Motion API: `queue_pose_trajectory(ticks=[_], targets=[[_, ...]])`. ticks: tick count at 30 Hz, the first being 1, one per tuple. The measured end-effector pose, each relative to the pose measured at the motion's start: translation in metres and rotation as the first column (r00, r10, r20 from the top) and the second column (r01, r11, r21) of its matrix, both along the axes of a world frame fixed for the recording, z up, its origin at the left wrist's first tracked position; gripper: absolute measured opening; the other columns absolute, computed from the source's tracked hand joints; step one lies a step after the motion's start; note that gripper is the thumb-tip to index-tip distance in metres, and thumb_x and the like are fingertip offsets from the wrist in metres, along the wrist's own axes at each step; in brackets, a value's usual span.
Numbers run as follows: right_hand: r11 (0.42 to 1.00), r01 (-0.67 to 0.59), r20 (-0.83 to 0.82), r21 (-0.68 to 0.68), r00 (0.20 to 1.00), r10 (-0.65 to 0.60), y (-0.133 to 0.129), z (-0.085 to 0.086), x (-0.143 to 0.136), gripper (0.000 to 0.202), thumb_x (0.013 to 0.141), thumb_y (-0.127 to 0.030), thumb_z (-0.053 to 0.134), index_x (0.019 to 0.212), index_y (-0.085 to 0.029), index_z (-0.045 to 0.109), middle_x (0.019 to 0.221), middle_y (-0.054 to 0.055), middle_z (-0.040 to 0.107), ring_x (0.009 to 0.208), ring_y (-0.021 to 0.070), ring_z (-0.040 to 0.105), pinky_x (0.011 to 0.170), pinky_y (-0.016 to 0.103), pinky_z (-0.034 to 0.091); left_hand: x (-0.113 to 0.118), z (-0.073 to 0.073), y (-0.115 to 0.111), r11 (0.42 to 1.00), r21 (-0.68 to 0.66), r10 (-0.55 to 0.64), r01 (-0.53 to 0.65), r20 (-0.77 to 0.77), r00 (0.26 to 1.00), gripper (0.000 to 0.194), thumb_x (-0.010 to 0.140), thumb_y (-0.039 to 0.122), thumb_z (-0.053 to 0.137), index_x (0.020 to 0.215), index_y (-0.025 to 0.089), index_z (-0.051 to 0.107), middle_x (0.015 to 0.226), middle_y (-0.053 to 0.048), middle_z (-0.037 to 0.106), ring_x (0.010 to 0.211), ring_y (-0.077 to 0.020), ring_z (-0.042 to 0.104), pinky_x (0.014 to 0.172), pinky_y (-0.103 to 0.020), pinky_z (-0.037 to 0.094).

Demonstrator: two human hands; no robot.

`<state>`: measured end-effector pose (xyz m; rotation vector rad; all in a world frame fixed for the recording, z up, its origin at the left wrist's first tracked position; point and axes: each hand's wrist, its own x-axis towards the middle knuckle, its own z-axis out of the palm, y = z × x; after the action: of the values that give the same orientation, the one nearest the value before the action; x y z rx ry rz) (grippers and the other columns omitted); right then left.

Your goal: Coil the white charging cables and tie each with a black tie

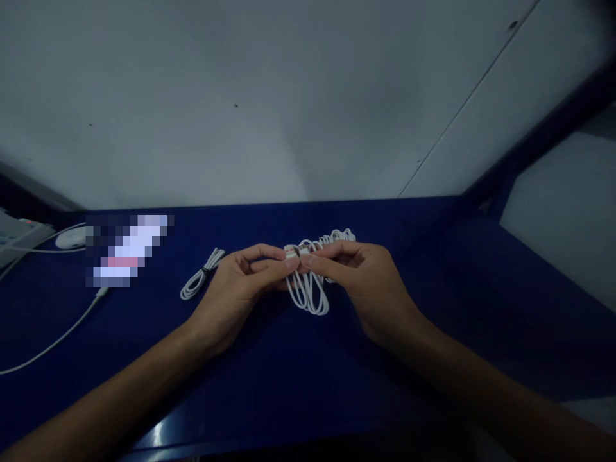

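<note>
The coiled white cable is between the two hands, over the middle of the surface from left to right and closer to its back edge than its front edge. Its loops hang down below the fingertips; whether they touch the surface, I cannot tell. The left hand pinches the cable's plug end between thumb and bent forefinger. The right hand pinches the same coil just beside it, thumb and forefinger pressed together, with a small dark piece, perhaps a tie, between the two sets of fingertips.

The cable should be very light and springy: soft enough to bend in any direction, yet likely to push its loops apart when loosely held. Its coating looks smooth and may slide a little, so a pinch across all the strands together would serve better than one strand. The plug end is probably the stiff part and a sure place to hold; the neck behind it is likely the most fragile and best not bent sharply.

A bundled cable with a dark band lies left of the left hand, and more white cables lie behind the right hand, towards the back edge.
</note>
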<state>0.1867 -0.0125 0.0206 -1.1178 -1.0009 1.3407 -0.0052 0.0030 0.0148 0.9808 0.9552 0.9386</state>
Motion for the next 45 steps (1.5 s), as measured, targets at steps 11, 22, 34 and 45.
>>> queue_pose_trajectory(ticks=[11,22,34,45], targets=[[1.000,-0.010,0.035,0.009,0.999,0.010,0.0002,-0.0054,0.0017,0.012,0.077,-0.027,0.094,0.081,-0.022,0.084,0.093,0.007,0.084,0.091,0.0240,0.080,0.092,0.043,0.063,0.0009,-0.0006,-0.0017,1.000,0.003,-0.003,0.003,0.029,1.000,0.024,0.086,0.031,0.091,0.100,0.016,0.077,0.096,-0.007,0.082,0.090,-0.0190,0.076,0.095,-0.036,0.059],[1.000,-0.027,-0.041,-0.010,0.999,0.027,0.0024,-0.0059,0.0008,0.019,0.089,-0.034,0.088,0.086,-0.021,0.075,0.092,0.005,0.081,0.091,0.0220,0.078,0.093,0.041,0.060,0.0023,0.0006,-0.0007,0.996,0.078,0.039,-0.046,0.093,0.995,0.016,0.093,0.027,0.084,0.101,0.018,0.073,0.105,-0.008,0.082,0.095,-0.0195,0.077,0.095,-0.034,0.059],[0.998,-0.010,-0.200,-0.069,0.980,-0.004,0.0017,-0.0038,-0.0032,0.019,0.101,-0.040,0.075,0.106,-0.024,0.065,0.104,0.006,0.080,0.097,0.0237,0.079,0.095,0.044,0.063,0.0026,-0.0020,-0.0023,0.995,0.037,0.084,-0.088,0.103,0.991,0.058,0.082,0.014,0.092,0.136,0.019,0.072,0.135,-0.010,0.075,0.121,-0.0256,0.073,0.114,-0.043,0.050],[0.997,-0.046,-0.260,-0.058,0.965,0.030,0.0027,-0.0025,-0.0026,0.018,0.105,-0.035,0.071,0.117,-0.022,0.068,0.116,0.010,0.081,0.104,0.0253,0.079,0.092,0.044,0.065,0.0087,0.0001,-0.0048,0.993,0.113,-0.051,0.039,0.107,0.993,0.025,0.106,0.035,0.067,0.119,0.020,0.081,0.121,-0.011,0.081,0.115,-0.0273,0.074,0.100,-0.039,0.056]])
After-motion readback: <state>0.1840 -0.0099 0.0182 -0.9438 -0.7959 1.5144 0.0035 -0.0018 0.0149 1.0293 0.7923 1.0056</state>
